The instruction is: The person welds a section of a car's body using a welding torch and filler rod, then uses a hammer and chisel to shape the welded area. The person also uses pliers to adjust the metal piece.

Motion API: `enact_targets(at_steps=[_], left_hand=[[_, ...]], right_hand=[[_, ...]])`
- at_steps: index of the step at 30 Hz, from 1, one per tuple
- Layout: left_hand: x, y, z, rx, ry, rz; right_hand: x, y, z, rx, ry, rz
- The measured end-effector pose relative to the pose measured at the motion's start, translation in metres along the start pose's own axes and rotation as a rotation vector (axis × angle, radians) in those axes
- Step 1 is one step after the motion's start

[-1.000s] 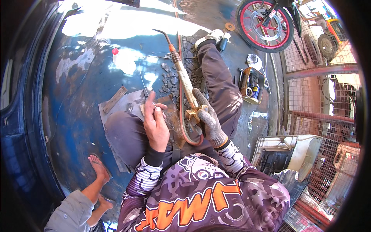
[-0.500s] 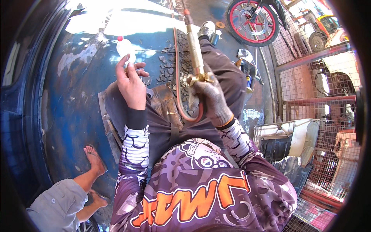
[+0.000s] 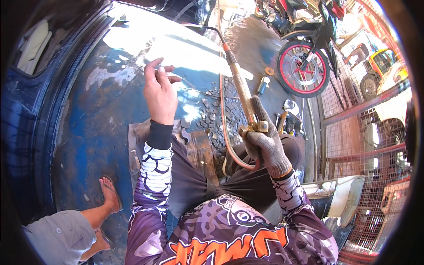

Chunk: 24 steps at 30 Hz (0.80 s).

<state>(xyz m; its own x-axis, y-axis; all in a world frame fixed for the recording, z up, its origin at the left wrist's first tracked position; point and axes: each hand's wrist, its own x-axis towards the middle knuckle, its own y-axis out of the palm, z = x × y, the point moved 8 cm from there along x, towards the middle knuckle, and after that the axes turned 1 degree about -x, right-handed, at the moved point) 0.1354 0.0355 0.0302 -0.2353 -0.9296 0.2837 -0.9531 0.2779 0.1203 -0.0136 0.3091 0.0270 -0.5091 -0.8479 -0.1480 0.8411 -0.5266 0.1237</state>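
My right hand [image 3: 269, 148], in a grey knit glove, is wrapped round the brass valve end of a gas torch [image 3: 240, 84]. The torch points up and away, its thin bent tip reaching into the bright patch at the far side. A reddish hose [image 3: 227, 137] loops down beside the glove. My bare left hand [image 3: 161, 97] is raised left of the torch, thumb and fingers drawn together. A tiny thing may be at the fingertips, but the glare hides what it is. Below lie dark broken chips [image 3: 218, 110] on the blue floor [image 3: 101, 145].
A motorcycle wheel with a red rim [image 3: 304, 68] stands at far right, near a wire mesh fence [image 3: 349, 106]. A small bottle [image 3: 263, 85] and several tools [image 3: 289, 117] lie beyond my right knee. Another person's foot [image 3: 110, 194] is at lower left, beside a blue vehicle body [image 3: 26, 106].
The view has tilted up, showing more of the motorcycle. The torch has shifted down and right in view with my right hand. The red-capped white bottle beyond my left hand no longer shows.
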Motion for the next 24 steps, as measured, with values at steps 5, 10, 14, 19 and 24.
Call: enact_targets(at_steps=[5,10,14,19,24], left_hand=[[0.039,0.009,-0.021,0.187,0.054,0.064],[0.064,0.038,-0.029,0.282,0.130,0.079],[0.087,0.046,-0.024,0.115,0.174,0.017],[0.088,0.055,0.022,-0.100,-0.059,0.020],[0.078,0.082,0.016,-0.011,0.145,0.140]], right_hand=[[0.026,-0.008,0.005,0.038,0.015,-0.042],[0.038,-0.031,0.012,-0.097,0.034,-0.101],[0.055,-0.044,0.013,-0.110,0.000,-0.081],[0.074,-0.063,0.005,-0.022,-0.051,-0.089],[0.076,-0.080,-0.013,-0.009,-0.064,-0.061]])
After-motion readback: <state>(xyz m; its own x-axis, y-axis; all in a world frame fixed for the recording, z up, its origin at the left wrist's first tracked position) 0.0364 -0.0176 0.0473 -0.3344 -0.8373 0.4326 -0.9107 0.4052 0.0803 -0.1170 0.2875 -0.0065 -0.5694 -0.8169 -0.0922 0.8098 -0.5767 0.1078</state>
